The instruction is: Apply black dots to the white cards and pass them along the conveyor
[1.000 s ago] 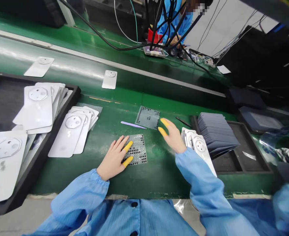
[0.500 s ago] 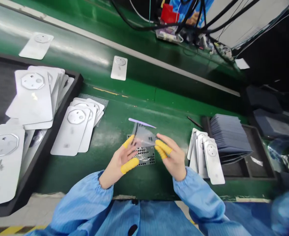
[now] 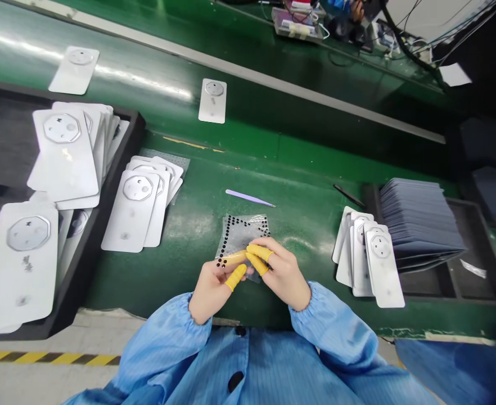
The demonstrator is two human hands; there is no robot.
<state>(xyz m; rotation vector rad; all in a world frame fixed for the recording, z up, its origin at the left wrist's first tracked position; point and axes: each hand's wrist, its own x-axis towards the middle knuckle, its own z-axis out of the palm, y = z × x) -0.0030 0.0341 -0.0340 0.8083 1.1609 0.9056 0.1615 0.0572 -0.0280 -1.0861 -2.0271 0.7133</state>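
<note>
A clear plastic sheet with rows of small black round dots (image 3: 242, 232) is in front of me, above the green bench. My left hand (image 3: 216, 287) is closed on its lower left part, some fingers behind the film and the thumb in front. My right hand (image 3: 282, 274) pinches at the sheet's lower edge, its fingertips against those of the left. Yellow finger cots cover several fingertips. What lies exactly between the right fingertips is hidden. Purple tweezers (image 3: 250, 198) lie just beyond the sheet.
White cards with octagonal pictures (image 3: 132, 208) are stacked at the left, beside a black tray (image 3: 3, 129) of more cards. At the right stand similar cards (image 3: 368, 259) and a tray with grey folders (image 3: 416, 222). A dark pen-like tool (image 3: 348, 195) and two cards (image 3: 213, 101) lie farther back.
My hands have come together at the sheet's lower edge. My left hand, spread before, has closed on the film. The film, lifted and blurred earlier, now lies flatter. The view has shifted slightly.
</note>
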